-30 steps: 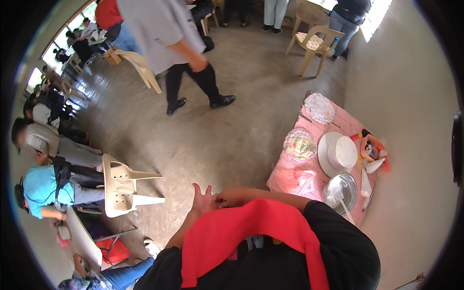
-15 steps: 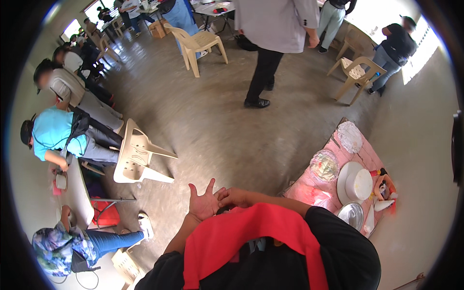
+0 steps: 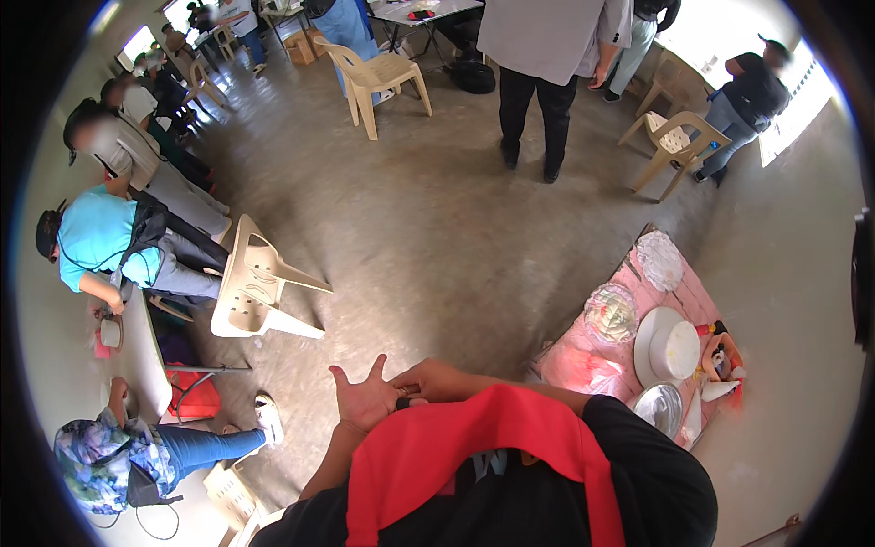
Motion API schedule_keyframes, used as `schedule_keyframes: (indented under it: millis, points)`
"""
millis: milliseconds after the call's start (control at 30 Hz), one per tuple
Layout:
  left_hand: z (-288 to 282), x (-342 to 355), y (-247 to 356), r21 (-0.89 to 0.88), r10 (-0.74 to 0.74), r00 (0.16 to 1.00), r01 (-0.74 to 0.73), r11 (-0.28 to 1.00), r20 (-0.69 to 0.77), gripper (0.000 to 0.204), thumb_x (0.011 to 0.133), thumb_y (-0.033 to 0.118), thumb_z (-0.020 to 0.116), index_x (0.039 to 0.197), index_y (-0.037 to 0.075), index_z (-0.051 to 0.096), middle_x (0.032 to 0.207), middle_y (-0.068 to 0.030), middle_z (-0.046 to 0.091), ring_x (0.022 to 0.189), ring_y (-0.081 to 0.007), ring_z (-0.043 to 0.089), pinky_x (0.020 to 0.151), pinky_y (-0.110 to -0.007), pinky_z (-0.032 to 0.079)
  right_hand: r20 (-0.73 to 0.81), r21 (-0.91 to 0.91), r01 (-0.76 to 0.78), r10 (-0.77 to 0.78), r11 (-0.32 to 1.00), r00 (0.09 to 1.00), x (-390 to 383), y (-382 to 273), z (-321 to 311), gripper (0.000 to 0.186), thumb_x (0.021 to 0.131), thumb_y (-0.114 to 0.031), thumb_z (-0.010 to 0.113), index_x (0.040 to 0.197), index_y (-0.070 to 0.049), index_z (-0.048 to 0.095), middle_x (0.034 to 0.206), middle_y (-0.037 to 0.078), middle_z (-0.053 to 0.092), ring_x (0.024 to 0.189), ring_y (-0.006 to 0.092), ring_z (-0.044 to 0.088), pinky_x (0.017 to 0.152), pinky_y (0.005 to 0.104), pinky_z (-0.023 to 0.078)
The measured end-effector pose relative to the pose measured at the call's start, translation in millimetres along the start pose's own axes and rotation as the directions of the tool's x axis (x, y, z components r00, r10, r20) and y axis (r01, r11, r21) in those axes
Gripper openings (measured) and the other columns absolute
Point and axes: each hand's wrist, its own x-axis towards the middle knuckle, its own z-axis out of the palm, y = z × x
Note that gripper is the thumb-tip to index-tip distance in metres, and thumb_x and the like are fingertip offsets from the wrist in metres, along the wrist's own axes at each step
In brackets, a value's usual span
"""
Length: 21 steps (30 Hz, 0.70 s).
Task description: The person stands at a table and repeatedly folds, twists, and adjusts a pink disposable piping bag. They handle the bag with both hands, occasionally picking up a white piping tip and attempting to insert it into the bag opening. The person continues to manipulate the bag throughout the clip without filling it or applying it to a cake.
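Observation:
My left hand [image 3: 363, 401] is held palm up in front of the red apron [image 3: 483, 428], with its thumb and a finger spread wide. My right hand [image 3: 430, 378] meets it from the right, its bent fingers closed over the outer fingers of the left. A small black item [image 3: 404, 402] shows between the hands, too hidden to name. Off to the right, a pink-covered table [image 3: 629, 283] bears a round white cake [image 3: 679, 351] by a white round plate or stand [image 3: 647, 346], a shiny metal bowl [image 3: 658, 408] and a white piping bag [image 3: 718, 390].
Two plastic-wrapped round items, one of them [image 3: 612, 312], and an orange container [image 3: 722, 354] share the pink table. A beige chair [image 3: 246, 296] stands at left, before people at a table [image 3: 146, 365]. Ahead, a person in a grey jacket [image 3: 547, 41] stands near another chair [image 3: 365, 77].
My joined hands have shifted a little left and down, still touching. The person in the grey jacket has stepped to the right and now stands with both legs visible.

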Motion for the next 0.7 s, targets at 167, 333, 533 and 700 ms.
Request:
schedule_keyframes:
  millis: [167, 333, 533, 700]
  points:
    - [-15, 6, 1, -0.041, -0.055, 0.987, 0.062, 0.997, 0.149, 0.113, 0.059, 0.094, 0.026, 0.147, 0.026, 0.008, 0.136, -0.0319, 0.031, 0.121, -0.053, 0.032, 0.097, -0.065, 0.029, 0.075, -0.518, 0.123, -0.098, 0.846, 0.992, 0, -5, -3, 0.024, 0.079, -0.014, 0.064, 0.1, -0.005, 0.058, 0.092, 0.012, 0.064, 0.09, 0.0207, 0.062, 0.074, 0.0306, 0.046]
    - [-15, 12, -11, -0.077, -0.064, 0.995, 0.07, 0.995, 0.077, 0.112, 0.06, 0.093, 0.029, 0.146, 0.023, 0.015, 0.134, -0.0269, 0.036, 0.12, -0.0496, 0.037, 0.098, -0.063, 0.03, -0.138, 0.013, 0.05, -0.048, 0.999, 0.989, -19, -12, -6, 0.023, 0.073, -0.013, 0.068, 0.089, -0.002, 0.057, 0.084, 0.011, 0.061, 0.077, 0.0198, 0.058, 0.066, 0.0317, 0.045]
    - [-8, 18, -16, -0.148, -0.152, 0.979, 0.172, 0.974, 0.135, 0.107, 0.062, 0.091, 0.034, 0.145, 0.025, 0.02, 0.126, -0.0247, 0.045, 0.115, -0.0441, 0.041, 0.097, -0.058, 0.034, -0.027, -0.079, 0.073, -0.075, 0.994, 0.997, -27, -22, -14, 0.021, 0.072, -0.011, 0.07, 0.083, 0.003, 0.058, 0.078, 0.01, 0.059, 0.068, 0.0184, 0.055, 0.06, 0.0327, 0.043]
    - [21, 5, -20, 0.029, -0.141, 0.986, 0.139, 0.99, 0.087, 0.11, 0.064, 0.091, 0.032, 0.148, 0.023, 0.009, 0.134, -0.0258, 0.038, 0.12, -0.042, 0.038, 0.101, -0.054, 0.03, -0.18, 0.069, 0.292, -0.276, 0.954, 0.944, -32, -9, 1, 0.025, 0.073, -0.018, 0.068, 0.076, 0.003, 0.056, 0.069, 0.014, 0.056, 0.067, 0.021, 0.055, 0.06, 0.0337, 0.042]
